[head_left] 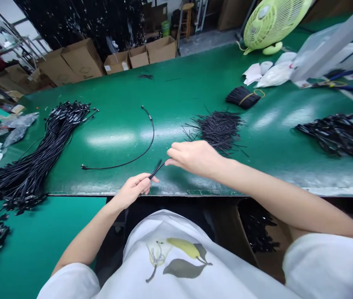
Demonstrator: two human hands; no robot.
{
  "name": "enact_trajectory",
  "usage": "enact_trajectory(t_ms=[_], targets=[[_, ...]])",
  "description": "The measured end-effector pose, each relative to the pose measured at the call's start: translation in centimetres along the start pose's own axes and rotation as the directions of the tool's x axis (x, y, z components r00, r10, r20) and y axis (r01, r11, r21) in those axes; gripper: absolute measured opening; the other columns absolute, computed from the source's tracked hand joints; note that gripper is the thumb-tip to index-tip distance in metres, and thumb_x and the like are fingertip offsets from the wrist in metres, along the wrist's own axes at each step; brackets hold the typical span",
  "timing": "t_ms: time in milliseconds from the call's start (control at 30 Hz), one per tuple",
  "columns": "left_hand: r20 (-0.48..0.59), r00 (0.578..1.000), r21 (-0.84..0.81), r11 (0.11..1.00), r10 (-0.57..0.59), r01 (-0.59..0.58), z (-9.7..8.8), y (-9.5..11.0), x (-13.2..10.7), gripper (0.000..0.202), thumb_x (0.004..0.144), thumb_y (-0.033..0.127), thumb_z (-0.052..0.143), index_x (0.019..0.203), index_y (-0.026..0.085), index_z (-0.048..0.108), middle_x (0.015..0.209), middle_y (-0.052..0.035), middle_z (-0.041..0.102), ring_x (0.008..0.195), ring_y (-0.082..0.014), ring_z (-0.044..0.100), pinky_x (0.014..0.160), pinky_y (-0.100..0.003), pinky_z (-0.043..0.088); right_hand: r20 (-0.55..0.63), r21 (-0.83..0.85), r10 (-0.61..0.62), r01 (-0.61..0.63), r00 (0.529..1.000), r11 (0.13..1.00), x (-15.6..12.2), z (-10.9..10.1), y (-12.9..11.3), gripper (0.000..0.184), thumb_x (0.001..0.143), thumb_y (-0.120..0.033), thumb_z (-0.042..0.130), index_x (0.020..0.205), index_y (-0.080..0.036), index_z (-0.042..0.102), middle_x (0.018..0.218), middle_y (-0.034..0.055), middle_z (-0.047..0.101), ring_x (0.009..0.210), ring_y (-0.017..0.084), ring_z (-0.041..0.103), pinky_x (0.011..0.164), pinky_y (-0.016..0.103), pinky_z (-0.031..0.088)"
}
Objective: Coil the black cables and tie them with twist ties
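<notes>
White T-shirt (164, 257) with a printed pear across the chest, cut off by the bottom of the frame; below the table edge, a cardboard box (257, 232) half in shadow, with black cables inside, too dark to make out singly. Left hand (132, 191) curled almost shut, thumb and fingers pinching a short black cable (156, 170), its far end running toward the right hand (195, 158). Right-hand fingertips (170, 151) pressed close together at the cable's tip; whether pinching or only touching, impossible to tell. On the green-topped table (117, 99), a long single cable (153, 133) lying in a loose curve near both hands, a thick bundle of cables (39, 153) to the left, a pile of short black pieces (216, 131) ahead, a banded bunch (243, 97) beyond. Farther off, cardboard boxes (82, 60) and a green fan (270, 25), partly cut off.
</notes>
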State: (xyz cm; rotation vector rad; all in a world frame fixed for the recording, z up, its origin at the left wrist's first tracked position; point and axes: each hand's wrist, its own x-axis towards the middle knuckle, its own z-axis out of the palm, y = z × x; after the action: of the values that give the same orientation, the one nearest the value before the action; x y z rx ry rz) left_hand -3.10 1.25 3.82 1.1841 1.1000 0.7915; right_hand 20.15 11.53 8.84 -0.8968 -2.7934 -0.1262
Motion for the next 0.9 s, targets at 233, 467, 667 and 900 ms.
enact_trajectory(t_ms=[233,467,667,900], targets=[[-0.182,0.982,-0.781,0.601,0.046,-0.173,-3.4,3.3,-2.3,0.018,0.093,0.024,0.057,0.098,0.01,0.066,0.053,0.0082,0.03,0.041,-0.0027,0.028,0.038,-0.009,0.029,-0.125,0.28,0.08,-0.042,0.989,0.959,-3.8,2.7,6.5,0.036,0.1,-0.044,0.039,0.104,-0.018,0.063,0.092,0.0052,0.068,0.08,0.017,0.062,0.066,0.027,0.039],[-0.443,0.896,-0.687,0.649,-0.016,-0.328,-3.3,3.1,0.7,0.028,0.1,0.024,0.043,0.088,0.009,0.064,0.055,0.0045,0.045,0.048,-0.0049,0.047,0.049,-0.015,0.043,-0.066,0.067,-0.198,0.202,0.978,0.977,-5.1,4.0,-0.2,0.034,0.099,-0.024,0.039,0.073,-0.018,0.061,0.065,0.0026,0.06,0.056,0.014,0.051,0.06,0.029,0.029],[-0.3,0.953,-0.854,0.457,-0.041,-0.249,-5.4,2.4,-0.8,0.031,0.103,0.022,0.035,0.103,0.003,0.06,0.045,0.0096,0.04,0.035,-0.0007,0.04,0.037,-0.009,0.033,-0.091,0.06,0.243,-0.238,0.966,0.969,-5.0,3.0,4.6,0.036,0.1,-0.035,0.036,0.086,-0.019,0.065,0.081,0.0067,0.068,0.063,0.017,0.055,0.057,0.031,0.025],[-0.47,0.88,-0.781,0.431,0.071,-0.452,-6.0,2.8,-1.5,0.027,0.101,0.017,0.038,0.12,0.018,0.058,0.065,0.007,0.062,0.053,0.0012,0.057,0.055,-0.005,0.044,0.079,0.015,0.214,-0.216,0.974,0.976,-4.4,4.0,3.9,0.034,0.099,-0.032,0.038,0.082,-0.017,0.063,0.078,0.0053,0.067,0.062,0.016,0.055,0.057,0.028,0.025]])
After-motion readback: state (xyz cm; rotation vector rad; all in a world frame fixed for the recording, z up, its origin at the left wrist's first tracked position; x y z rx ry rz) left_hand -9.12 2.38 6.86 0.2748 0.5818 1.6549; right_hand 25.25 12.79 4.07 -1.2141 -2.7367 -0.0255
